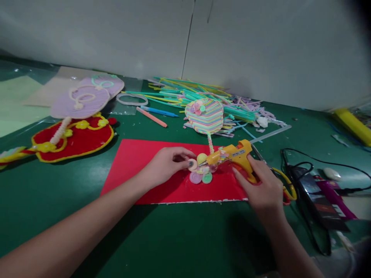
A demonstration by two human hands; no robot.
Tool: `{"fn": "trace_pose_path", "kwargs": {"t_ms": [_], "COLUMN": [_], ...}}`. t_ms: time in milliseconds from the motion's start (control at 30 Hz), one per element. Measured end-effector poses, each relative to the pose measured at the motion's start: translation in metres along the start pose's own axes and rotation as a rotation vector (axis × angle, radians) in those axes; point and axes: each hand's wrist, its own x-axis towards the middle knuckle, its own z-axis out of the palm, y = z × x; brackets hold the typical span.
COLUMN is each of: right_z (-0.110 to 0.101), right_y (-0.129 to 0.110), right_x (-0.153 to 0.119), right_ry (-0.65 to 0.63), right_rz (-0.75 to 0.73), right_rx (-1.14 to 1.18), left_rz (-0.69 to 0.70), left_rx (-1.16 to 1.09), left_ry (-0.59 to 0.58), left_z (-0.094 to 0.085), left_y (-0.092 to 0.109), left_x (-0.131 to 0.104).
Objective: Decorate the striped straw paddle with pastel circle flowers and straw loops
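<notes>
My right hand (265, 187) is wrapped round the grip of a yellow hot glue gun (228, 153). Its metal nozzle points left and down at a flower of coiled pastel discs (196, 177), in purple, green, yellow and peach. With thumb and finger, my left hand (166, 166) pinches the peach disc (192, 165) at the flower's left side. Whether the nozzle touches the flower cannot be made out. Beneath both lies a red sheet (130, 162) with a ragged white front edge. Just behind, a striped pastel fan (205, 116) has its twisted handle reaching the sheet.
Loose pipe cleaners (179, 92) pile up against the wall. Two markers (152, 117) and a grey ring (132, 99) lie left of them. Purple fans (84, 100) overlap a red fan (78, 141) at left. A black cable (304, 216) and scissors (286, 183) are at right.
</notes>
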Motion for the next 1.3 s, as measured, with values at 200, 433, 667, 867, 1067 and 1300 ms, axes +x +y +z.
{"fn": "trace_pose_path", "kwargs": {"t_ms": [200, 433, 667, 867, 1067, 1300], "right_z": [-0.0039, -0.0012, 0.0023, 0.0017, 0.0017, 0.0015], "right_y": [0.0009, 0.0009, 0.0036, 0.0037, 0.0044, 0.0048], "right_x": [0.0015, 0.0017, 0.0003, 0.0004, -0.0003, -0.0012], "right_ry": [-0.009, -0.06, -0.066, -0.092, -0.103, -0.097], "right_rz": [-0.022, -0.019, -0.006, -0.005, -0.012, -0.015], "right_rx": [0.015, 0.035, 0.022, 0.023, 0.029, 0.034], "left_rz": [0.034, 0.016, 0.021, 0.026, 0.026, 0.026], "left_rx": [-0.003, -0.027, -0.03, -0.019, -0.026, -0.032], "left_ry": [-0.076, -0.062, -0.039, -0.035, -0.039, -0.037], "left_z": [-0.0015, -0.0002, 0.0002, 0.0005, 0.0003, 0.0004], "left_y": [-0.0038, -0.001, -0.0026, -0.0027, -0.0028, -0.0038], "left_x": [0.0009, 0.0006, 0.0009, 0.0004, 0.0009, 0.001]}}
